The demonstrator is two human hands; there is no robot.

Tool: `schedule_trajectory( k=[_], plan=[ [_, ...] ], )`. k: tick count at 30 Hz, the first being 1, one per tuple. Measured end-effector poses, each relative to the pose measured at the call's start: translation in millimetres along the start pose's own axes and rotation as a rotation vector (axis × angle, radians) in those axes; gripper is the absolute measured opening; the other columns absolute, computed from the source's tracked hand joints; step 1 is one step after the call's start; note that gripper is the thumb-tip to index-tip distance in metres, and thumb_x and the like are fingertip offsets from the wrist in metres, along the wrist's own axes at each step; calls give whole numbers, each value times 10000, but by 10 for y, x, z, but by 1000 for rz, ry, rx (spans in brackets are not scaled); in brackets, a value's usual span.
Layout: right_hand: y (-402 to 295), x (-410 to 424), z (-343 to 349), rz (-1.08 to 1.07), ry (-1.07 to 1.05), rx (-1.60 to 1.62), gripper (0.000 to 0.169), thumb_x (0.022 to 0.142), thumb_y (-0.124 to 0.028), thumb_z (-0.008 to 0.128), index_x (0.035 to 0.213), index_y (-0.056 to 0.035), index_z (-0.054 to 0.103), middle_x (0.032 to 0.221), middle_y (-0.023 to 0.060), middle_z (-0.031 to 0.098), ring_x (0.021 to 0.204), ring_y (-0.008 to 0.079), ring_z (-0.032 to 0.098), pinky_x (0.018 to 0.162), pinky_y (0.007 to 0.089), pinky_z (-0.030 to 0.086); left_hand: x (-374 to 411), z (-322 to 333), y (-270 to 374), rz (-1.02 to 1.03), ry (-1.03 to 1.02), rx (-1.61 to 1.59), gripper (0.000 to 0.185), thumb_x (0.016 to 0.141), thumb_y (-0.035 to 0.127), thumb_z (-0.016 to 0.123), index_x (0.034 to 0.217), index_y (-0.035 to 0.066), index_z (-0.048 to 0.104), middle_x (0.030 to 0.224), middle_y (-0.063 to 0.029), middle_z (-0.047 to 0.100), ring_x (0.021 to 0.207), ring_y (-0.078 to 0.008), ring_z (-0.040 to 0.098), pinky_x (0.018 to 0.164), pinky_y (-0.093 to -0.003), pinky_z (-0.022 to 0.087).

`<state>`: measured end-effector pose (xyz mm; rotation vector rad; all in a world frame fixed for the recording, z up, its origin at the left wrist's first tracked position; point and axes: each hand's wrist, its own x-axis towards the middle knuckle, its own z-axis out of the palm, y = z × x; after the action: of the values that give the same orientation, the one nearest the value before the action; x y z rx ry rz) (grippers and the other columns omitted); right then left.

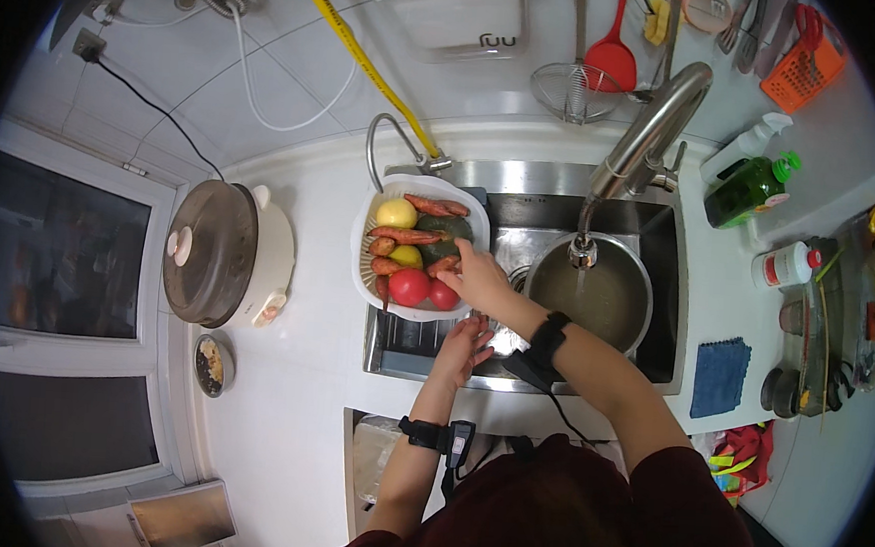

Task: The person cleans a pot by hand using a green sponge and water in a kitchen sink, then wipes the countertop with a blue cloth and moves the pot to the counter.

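A white plastic drain basket [360, 246] rests at the sink's left side, partly over the sink. In it lie several thin orange-brown roots [408, 236], two red tomatoes [409, 287], yellow round produce [396, 213] and a large dark green vegetable [440, 225]. My right hand [478, 277] reaches over the basket's right rim, thumb and forefinger around a short root [444, 266]; whether they grip it is unclear. Below the rim, above the sink, my left hand [461, 350] is turned up, fingers apart, holding nothing.
Water runs from the faucet [583, 251] into a metal pot [633, 330] in the steel sink [660, 287]. Bottles [747, 191] and a blue cloth [721, 377] are at right. An electric cooker [213, 256] and a small bowl [214, 365] stand at left.
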<state>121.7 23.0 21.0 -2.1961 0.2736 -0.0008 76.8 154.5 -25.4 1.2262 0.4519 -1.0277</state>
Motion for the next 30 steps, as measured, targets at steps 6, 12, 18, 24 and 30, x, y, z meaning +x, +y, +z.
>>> schedule_trajectory(
  k=[6, 12, 18, 24, 30],
  plan=[
    [580, -1022, -631, -55, -224, 13, 300, 743, -273, 577, 902, -22, 535, 822, 164, 569, 814, 326, 548, 704, 404, 437, 157, 352, -60, -35, -52, 42, 260, 887, 238, 429, 1093, 81, 453, 1067, -43, 499, 1010, -196, 486, 802, -377, 429],
    [1335, -1648, -1332, 244, 47, 23, 190, 779, -170, 543, 860, -3, 587, 781, 172, 596, 706, 309, 580, 641, 361, 456, 562, 1071, -193, -61, -168, 114, 256, 891, 207, 406, 1085, 52, 468, 1073, -68, 516, 1006, -204, 500, 825, -332, 423],
    [1665, -1626, -1497, 217, 172, -44, 182, 778, -147, 529, 849, 11, 583, 792, 187, 597, 756, 343, 572, 678, 396, 457, 1203, 1587, -338, -87, -172, 282, 251, 857, 198, 438, 1062, 66, 495, 988, -63, 558, 921, -180, 530, 772, -335, 443],
    [1996, -1285, -1455, 239, 15, -143, 244, 755, -180, 571, 933, -13, 564, 884, 172, 587, 817, 323, 568, 727, 379, 451, 1401, 1535, -433, -78, -107, 463, 264, 850, 228, 455, 1075, 99, 501, 913, -30, 543, 827, -147, 515, 705, -320, 446],
    [2430, -1202, -852, 233, -396, -352, 562, 643, -216, 677, 1118, -1, 465, 1028, 204, 540, 996, 337, 503, 852, 391, 406, 1209, 1268, -584, -12, 24, 459, 241, 834, 260, 458, 994, 91, 523, 649, 7, 478, 532, -99, 434, 446, -242, 352]
  ],
)
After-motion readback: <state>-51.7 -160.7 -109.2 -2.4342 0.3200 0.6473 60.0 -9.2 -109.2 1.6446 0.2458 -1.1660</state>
